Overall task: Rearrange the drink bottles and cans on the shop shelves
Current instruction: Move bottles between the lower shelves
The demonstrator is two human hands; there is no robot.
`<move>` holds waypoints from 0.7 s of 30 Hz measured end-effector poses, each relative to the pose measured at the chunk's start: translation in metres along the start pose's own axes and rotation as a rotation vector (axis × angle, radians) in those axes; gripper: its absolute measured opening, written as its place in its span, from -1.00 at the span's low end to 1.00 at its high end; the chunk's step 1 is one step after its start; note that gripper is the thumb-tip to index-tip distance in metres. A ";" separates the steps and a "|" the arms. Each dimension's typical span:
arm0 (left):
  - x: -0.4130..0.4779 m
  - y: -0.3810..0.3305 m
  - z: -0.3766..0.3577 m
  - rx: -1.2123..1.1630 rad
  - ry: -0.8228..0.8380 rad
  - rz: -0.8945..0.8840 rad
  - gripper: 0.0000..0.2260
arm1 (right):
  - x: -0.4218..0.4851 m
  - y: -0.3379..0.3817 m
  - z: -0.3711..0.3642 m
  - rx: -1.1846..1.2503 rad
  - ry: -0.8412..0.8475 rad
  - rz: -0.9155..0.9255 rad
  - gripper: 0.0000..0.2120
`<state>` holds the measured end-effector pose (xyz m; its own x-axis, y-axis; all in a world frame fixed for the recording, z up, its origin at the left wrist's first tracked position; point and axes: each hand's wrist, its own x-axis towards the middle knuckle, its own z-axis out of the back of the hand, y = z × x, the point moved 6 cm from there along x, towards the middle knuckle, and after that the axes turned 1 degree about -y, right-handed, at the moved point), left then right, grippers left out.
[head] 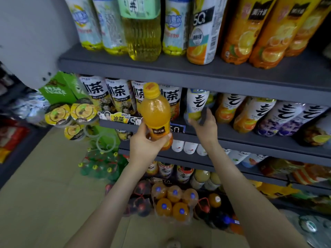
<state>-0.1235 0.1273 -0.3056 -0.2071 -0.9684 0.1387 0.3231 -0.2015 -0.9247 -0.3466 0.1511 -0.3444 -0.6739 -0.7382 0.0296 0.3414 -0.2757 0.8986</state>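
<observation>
While the left hand (pixel 143 145) grips a small clear plastic bottle of orange juice with a yellow cap (pixel 155 111) round its lower body, the bottle stands upright in the air, just in front of the dark grey middle shelf (pixel 232 138). The right hand (pixel 202 122) reaches to a white-labelled lemon drink bottle (pixel 196 102) in that row, probably to open a gap. Blur and a dark shape hide whether its fingers close.

The person's left hand (pixel 143 140) and right hand (pixel 204 124) were bare, and both slender forearms (pixel 114 190) were bare too, up to where they passed out of sight.
</observation>
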 end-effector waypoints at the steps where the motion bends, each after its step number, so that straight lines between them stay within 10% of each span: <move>1: -0.003 -0.011 0.002 0.026 0.032 -0.005 -0.51 | -0.018 0.009 0.010 -0.005 0.026 0.025 -0.43; 8: -0.028 -0.112 -0.009 0.133 0.375 -0.159 -0.62 | -0.108 0.105 0.082 0.263 0.326 0.195 -0.49; 17: -0.025 -0.234 -0.059 -0.100 0.596 -0.455 -0.44 | -0.107 0.166 0.200 0.318 -0.176 0.280 -0.72; 21: -0.006 -0.255 -0.076 0.042 0.421 -0.611 -0.48 | -0.081 0.163 0.245 0.342 -0.434 0.277 -0.70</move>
<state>-0.2748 0.1960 -0.0977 -0.6948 -0.5455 0.4686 0.0699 -0.6998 -0.7109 -0.3973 0.3168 -0.0933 -0.8200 -0.4164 0.3928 0.3608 0.1567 0.9194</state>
